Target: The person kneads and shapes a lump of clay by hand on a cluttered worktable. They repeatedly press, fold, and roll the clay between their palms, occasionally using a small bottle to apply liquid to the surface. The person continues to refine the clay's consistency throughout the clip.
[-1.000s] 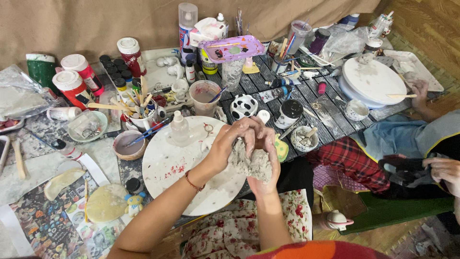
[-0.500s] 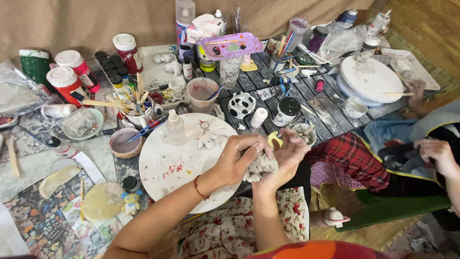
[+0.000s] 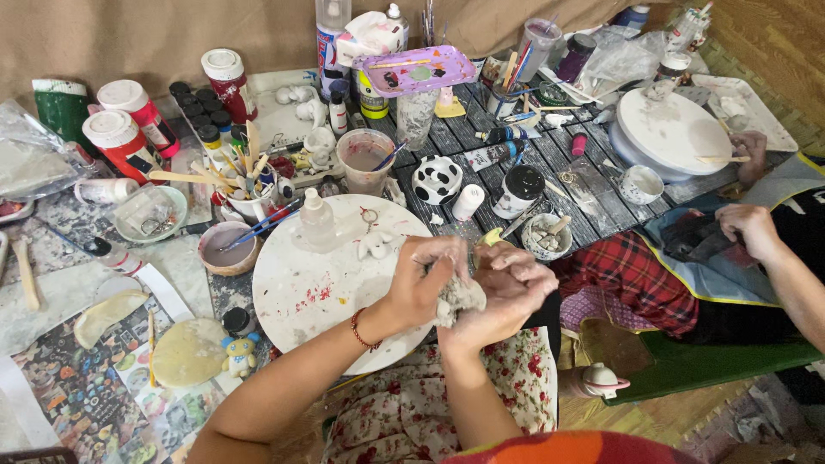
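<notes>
A round white board (image 3: 301, 292) speckled with red paint lies on the cluttered surface (image 3: 550, 163). Near it stand a cow-patterned cup (image 3: 436, 179), a purple tray (image 3: 418, 69), red paint bottles (image 3: 129, 129) and a brush-filled cup (image 3: 249, 202).

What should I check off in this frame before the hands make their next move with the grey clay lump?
1. Both hands on the grey clay lump: ok, left hand and right hand enclose it.
2. Lump off the round white paint-stained board: ok.
3. Small white clay figure away from the fingers: ok, apart.
4. Clear cup of murky water upright: ok.
5. Neighbouring person's hand clear: ok.
6. Lump's shape: cannot tell.
</notes>
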